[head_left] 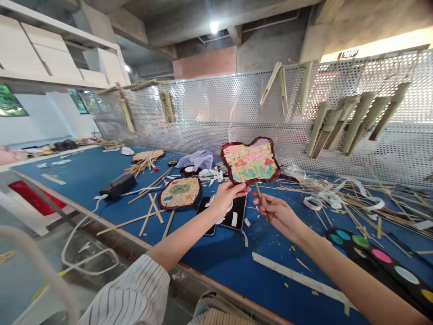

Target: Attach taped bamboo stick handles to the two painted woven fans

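A woven hand fan (252,161) with a wavy outline, a dark brown edge and painted red, pink, green and blue patches is held up over the table. My right hand (275,212) is closed around its thin stick handle (259,192). With fingers closed at the lower edge, my left hand (230,196) steadies the fan from the left. A second woven fan (180,193), rounder and also brown-edged, lies on the table to the left of my left hand. Below my left hand, a dark tablet-like slab (239,210) carries white scraps.
The blue table (216,257) holds bamboo strips (365,212), a tape roll (313,203), a paint palette (372,257), a black box (117,186) with a white cable, and a bundle of strips (145,161). Behind it stands a perforated metal panel (209,104) hung with bamboo pieces (358,119).
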`<state>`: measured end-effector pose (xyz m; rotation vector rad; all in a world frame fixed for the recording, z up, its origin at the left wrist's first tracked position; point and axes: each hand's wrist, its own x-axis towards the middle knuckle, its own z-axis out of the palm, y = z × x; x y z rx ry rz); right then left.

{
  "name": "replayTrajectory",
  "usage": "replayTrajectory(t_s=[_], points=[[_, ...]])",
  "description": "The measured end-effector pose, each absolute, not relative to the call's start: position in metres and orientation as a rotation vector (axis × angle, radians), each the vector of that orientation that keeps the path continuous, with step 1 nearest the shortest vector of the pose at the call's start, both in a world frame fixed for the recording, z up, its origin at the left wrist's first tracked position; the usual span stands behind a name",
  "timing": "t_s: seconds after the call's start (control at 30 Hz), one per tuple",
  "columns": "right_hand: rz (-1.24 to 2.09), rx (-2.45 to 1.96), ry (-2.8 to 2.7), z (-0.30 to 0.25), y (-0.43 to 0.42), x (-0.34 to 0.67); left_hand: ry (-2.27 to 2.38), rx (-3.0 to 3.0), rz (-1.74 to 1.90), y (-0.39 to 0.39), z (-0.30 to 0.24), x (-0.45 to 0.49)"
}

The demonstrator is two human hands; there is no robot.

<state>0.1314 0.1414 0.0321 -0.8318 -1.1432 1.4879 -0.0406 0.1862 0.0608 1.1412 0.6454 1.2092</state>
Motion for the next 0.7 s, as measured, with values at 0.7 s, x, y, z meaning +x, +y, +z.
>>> replayTrajectory(t_s=[0.7], points=[[1.561, -0.788, -1.176, 0.021, 0.155, 0.135, 0.605, 1.186, 1.251, 0.210, 0.053, -0.043]])
